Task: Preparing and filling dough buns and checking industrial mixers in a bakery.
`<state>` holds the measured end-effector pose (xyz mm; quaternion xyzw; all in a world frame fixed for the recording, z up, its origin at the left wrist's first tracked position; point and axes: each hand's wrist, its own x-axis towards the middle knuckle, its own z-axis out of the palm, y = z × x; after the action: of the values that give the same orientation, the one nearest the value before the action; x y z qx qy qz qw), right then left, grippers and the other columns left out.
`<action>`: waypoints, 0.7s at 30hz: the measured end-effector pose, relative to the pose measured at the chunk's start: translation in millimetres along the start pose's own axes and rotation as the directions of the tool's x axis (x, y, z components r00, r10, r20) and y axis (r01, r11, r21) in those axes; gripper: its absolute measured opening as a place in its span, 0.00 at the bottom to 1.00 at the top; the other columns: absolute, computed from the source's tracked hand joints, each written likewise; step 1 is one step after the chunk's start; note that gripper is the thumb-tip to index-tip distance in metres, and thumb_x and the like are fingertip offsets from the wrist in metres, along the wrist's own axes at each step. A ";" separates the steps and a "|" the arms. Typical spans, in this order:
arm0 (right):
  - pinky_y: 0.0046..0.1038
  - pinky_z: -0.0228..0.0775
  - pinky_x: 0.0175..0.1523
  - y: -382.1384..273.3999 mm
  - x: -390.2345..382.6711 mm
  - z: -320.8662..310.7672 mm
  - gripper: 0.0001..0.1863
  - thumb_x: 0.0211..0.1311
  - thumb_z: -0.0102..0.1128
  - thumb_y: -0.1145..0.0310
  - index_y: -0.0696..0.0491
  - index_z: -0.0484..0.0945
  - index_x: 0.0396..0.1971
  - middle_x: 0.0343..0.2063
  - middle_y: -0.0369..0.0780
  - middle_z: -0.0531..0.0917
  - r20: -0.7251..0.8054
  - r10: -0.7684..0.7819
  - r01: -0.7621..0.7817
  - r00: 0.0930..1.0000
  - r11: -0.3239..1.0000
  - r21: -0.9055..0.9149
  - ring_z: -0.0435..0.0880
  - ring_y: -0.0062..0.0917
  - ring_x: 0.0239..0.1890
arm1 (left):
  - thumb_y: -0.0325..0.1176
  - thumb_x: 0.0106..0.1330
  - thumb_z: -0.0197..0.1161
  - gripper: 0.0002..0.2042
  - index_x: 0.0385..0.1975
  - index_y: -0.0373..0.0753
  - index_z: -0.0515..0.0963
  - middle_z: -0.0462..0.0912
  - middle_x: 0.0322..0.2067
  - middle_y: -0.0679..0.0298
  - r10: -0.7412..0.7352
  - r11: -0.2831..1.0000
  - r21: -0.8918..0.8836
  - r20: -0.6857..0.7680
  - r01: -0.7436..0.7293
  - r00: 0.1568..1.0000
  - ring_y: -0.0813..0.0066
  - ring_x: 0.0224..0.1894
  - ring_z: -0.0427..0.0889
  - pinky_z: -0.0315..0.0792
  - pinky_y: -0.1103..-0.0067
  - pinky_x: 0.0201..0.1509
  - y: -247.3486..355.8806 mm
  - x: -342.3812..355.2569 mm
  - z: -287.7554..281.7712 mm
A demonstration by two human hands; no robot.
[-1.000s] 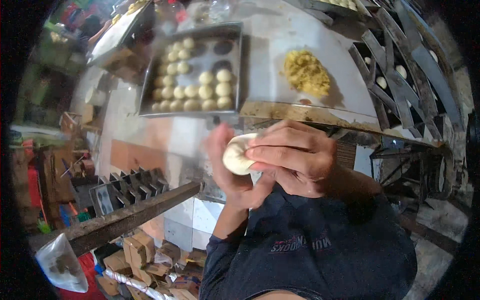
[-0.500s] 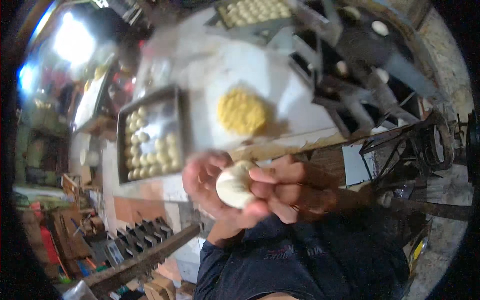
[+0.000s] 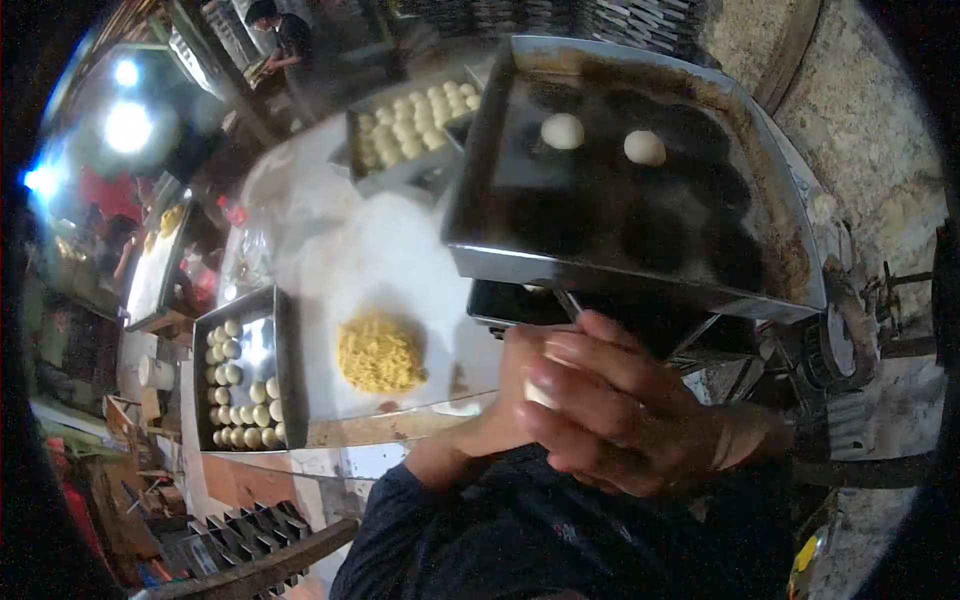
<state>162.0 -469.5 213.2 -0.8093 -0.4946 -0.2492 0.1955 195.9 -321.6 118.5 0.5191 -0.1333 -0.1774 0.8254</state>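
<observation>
My right hand (image 3: 630, 420) is wrapped over a pale ball of dough (image 3: 540, 395), which is mostly hidden by its fingers. My left hand (image 3: 505, 395) cups the same dough from the left side, largely behind the right. Both are just below a dark metal tray (image 3: 650, 220) holding two dough balls (image 3: 562, 131). To their left, a heap of crumbly yellow filling (image 3: 380, 350) lies on the white tabletop (image 3: 385, 250).
A tray of dough balls (image 3: 282, 370) is at the table's left, another (image 3: 357, 160) behind. Lower left are several metal pans (image 3: 250, 530) beside a beam (image 3: 300, 552). A person (image 3: 285, 50) is at work at the back; another table (image 3: 155, 260) stands left.
The view has swung up and right, bringing the stacked trays and a co-worker into sight. My hands have shifted right, and the fingers now close over the dough, hiding most of it.
</observation>
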 end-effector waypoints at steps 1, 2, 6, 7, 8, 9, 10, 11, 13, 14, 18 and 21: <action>0.39 0.74 0.52 7.2 0.7 -8.3 0.17 0.60 0.57 0.68 0.59 0.74 0.47 0.52 0.47 0.70 0.010 -0.003 0.003 1.000 1.000 -0.003 0.74 0.43 0.52 | 0.36 0.55 0.68 0.12 0.27 0.36 0.72 0.73 0.23 0.62 0.084 0.993 0.081 0.011 -0.084 0.996 0.73 0.26 0.75 0.70 0.77 0.28 -6.7 -0.4 7.9; 0.39 0.74 0.52 17.7 1.0 -15.6 0.17 0.61 0.57 0.67 0.59 0.73 0.47 0.52 0.48 0.70 0.089 -0.070 0.076 0.994 0.995 -0.065 0.74 0.43 0.51 | 0.34 0.55 0.67 0.12 0.31 0.36 0.73 0.74 0.25 0.62 0.166 0.972 0.164 0.023 -0.167 0.986 0.75 0.26 0.75 0.69 0.78 0.29 -12.9 2.3 12.4; 0.35 0.74 0.47 52.8 13.9 -48.4 0.13 0.64 0.53 0.66 0.59 0.74 0.42 0.41 0.47 0.75 0.167 -0.023 -0.004 0.986 0.987 0.160 0.79 0.38 0.43 | 0.28 0.56 0.66 0.15 0.42 0.34 0.73 0.75 0.27 0.62 0.297 0.848 0.388 0.216 -0.361 0.930 0.81 0.26 0.72 0.68 0.80 0.30 19.9 13.2 24.1; 0.33 0.74 0.46 72.2 22.8 -52.9 0.12 0.65 0.52 0.66 0.59 0.74 0.41 0.37 0.46 0.77 0.199 0.053 -0.115 0.979 0.942 0.316 0.80 0.35 0.40 | 0.25 0.56 0.66 0.16 0.45 0.34 0.73 0.76 0.26 0.63 0.229 0.804 0.447 0.379 -0.394 0.897 0.82 0.25 0.70 0.68 0.81 0.30 39.5 24.4 19.0; 0.30 0.74 0.45 87.2 31.2 -55.8 0.11 0.67 0.49 0.66 0.59 0.74 0.39 0.33 0.45 0.78 0.189 0.101 -0.158 0.977 0.937 0.313 0.81 0.34 0.37 | 0.24 0.55 0.67 0.19 0.48 0.34 0.72 0.73 0.22 0.66 0.133 0.797 0.509 0.379 -0.326 0.916 0.84 0.22 0.67 0.66 0.82 0.28 49.2 27.8 12.3; 0.30 0.74 0.45 99.3 43.2 -53.0 0.11 0.67 0.49 0.66 0.59 0.74 0.39 0.33 0.45 0.78 0.194 0.086 -0.144 0.977 0.940 0.308 0.81 0.34 0.37 | 0.22 0.54 0.67 0.18 0.46 0.35 0.74 0.71 0.18 0.70 0.315 0.846 0.353 0.274 -0.400 0.909 0.85 0.22 0.67 0.63 0.84 0.26 38.5 21.5 6.1; 0.31 0.73 0.46 113.3 58.6 -45.3 0.11 0.66 0.49 0.66 0.59 0.73 0.39 0.35 0.45 0.78 0.214 0.196 -0.252 0.957 0.927 0.276 0.81 0.36 0.38 | 0.21 0.54 0.67 0.18 0.46 0.36 0.74 0.71 0.20 0.70 0.299 0.841 0.390 0.240 -0.374 0.924 0.86 0.23 0.66 0.63 0.84 0.26 37.5 16.0 -8.8; 0.32 0.72 0.47 125.8 67.3 -34.3 0.12 0.66 0.50 0.65 0.59 0.73 0.39 0.37 0.45 0.79 0.240 0.307 -0.364 0.921 0.899 0.245 0.81 0.37 0.40 | 0.20 0.54 0.67 0.18 0.45 0.37 0.75 0.72 0.21 0.70 0.278 0.843 0.420 0.197 -0.337 0.940 0.87 0.23 0.66 0.62 0.85 0.26 38.8 6.4 -24.8; 0.38 0.69 0.52 170.9 40.0 2.8 0.14 0.64 0.52 0.67 0.60 0.71 0.45 0.42 0.50 0.76 0.269 0.190 -0.252 0.944 0.943 0.217 0.76 0.46 0.48 | 0.23 0.53 0.68 0.14 0.38 0.36 0.75 0.65 0.20 0.72 0.257 0.885 0.406 -0.017 -0.228 0.966 0.86 0.22 0.61 0.60 0.88 0.26 23.7 -2.9 -33.8; 0.38 0.69 0.52 178.4 28.5 17.7 0.14 0.64 0.52 0.67 0.60 0.71 0.45 0.42 0.50 0.76 0.277 0.180 -0.244 0.944 0.945 0.218 0.76 0.46 0.48 | 0.22 0.53 0.68 0.13 0.38 0.37 0.74 0.65 0.21 0.73 0.251 0.917 0.348 -0.116 -0.197 0.961 0.87 0.22 0.61 0.61 0.88 0.26 17.5 -14.7 -46.2; 0.37 0.54 0.67 181.0 28.9 30.2 0.27 0.64 0.54 0.62 0.56 0.62 0.60 0.60 0.52 0.63 0.549 0.039 -0.136 0.835 0.981 0.138 0.61 0.46 0.64 | 0.20 0.56 0.64 0.10 0.36 0.38 0.73 0.63 0.23 0.75 0.277 0.941 0.310 -0.490 -0.132 0.827 0.88 0.24 0.62 0.60 0.89 0.27 -10.7 -98.3 -106.7; 0.39 0.49 0.69 166.5 71.0 19.3 0.31 0.62 0.56 0.58 0.56 0.61 0.62 0.61 0.53 0.62 0.360 0.001 -0.039 0.933 0.995 0.097 0.57 0.45 0.66 | 0.20 0.59 0.63 0.09 0.37 0.39 0.73 0.63 0.22 0.76 0.300 0.948 0.288 -0.666 -0.136 0.683 0.89 0.25 0.62 0.58 0.90 0.28 -45.8 -174.8 -128.6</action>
<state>343.0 -481.1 228.5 -0.8351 -0.5259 -0.0695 0.1457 83.2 -160.4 16.1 0.6136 0.1107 0.1488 0.7675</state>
